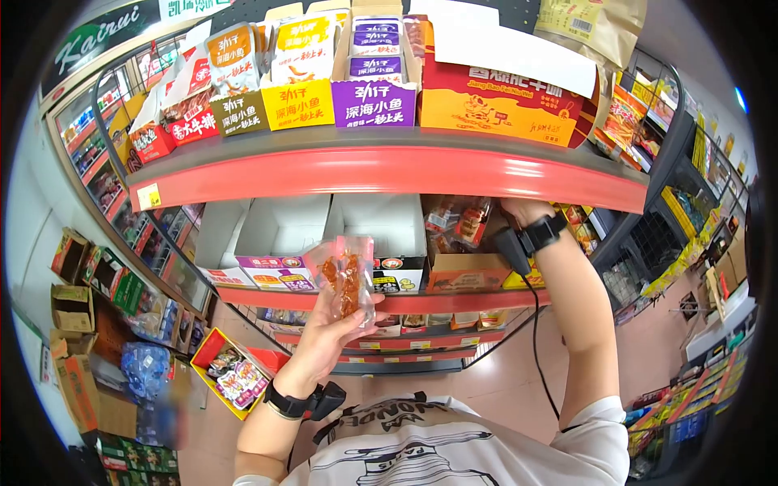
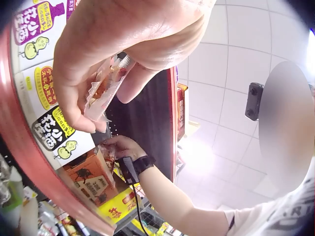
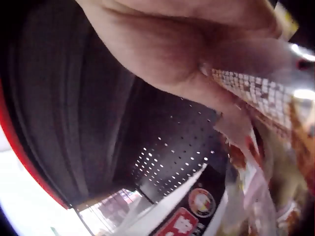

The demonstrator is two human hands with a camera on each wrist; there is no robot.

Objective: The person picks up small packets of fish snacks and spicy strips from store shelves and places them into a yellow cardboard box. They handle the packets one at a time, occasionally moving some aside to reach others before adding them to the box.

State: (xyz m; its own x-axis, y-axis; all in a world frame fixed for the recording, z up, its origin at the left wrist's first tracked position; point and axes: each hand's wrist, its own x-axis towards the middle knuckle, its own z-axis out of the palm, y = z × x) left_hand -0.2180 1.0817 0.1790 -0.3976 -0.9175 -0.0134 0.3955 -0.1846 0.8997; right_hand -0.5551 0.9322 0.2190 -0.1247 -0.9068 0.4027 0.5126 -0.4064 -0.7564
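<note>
My left hand point(image 1: 336, 326) pinches clear plastic packets of reddish-brown snack meat point(image 1: 350, 283) in front of the middle shelf. From close up in the left wrist view, the thumb and fingers close around the packets' crimped edge point(image 2: 98, 105). My right hand point(image 1: 525, 212) reaches in under the upper shelf, at the back of a brown carton point(image 1: 468, 271). More snack packets point(image 1: 470, 223) stand in that carton. In the right wrist view a shiny packet with a white grid pattern point(image 3: 261, 96) lies between thumb and fingers, whose tips are hidden behind it.
Overhead, a red-edged shelf point(image 1: 389, 172) carries several snack boxes. White open boxes point(image 1: 284, 227) stand left of the carton. A yellow box of packets point(image 1: 235, 373) sits on the floor at left. A cable point(image 1: 535, 348) hangs from the right wrist camera.
</note>
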